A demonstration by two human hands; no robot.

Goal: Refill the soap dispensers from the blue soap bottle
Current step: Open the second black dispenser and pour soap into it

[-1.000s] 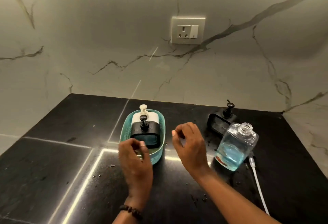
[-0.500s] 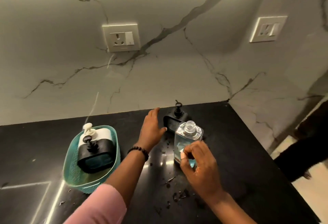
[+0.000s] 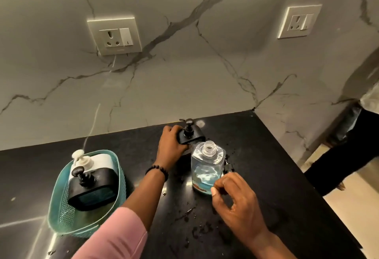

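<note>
two hands of yours are at work around the soap bottle (image 3: 207,169), which stands upright and uncapped on the black counter (image 3: 276,176) with a little blue liquid low inside. nearest you, your right hand (image 3: 235,203) has its fingers curled loosely at the bottle's lower right corner, thumb tip just beside the base; whether they touch it you cannot tell. left of the bottle, the teal basket (image 3: 61,207) holds a black dispenser (image 3: 92,187) with a white dispenser (image 3: 90,160) behind it. behind the bottle, your left hand (image 3: 171,146) grips the near side of another black dispenser (image 3: 190,133), fingers wrapped on its body. dark specks dot the counter in front of the bottle.
</note>
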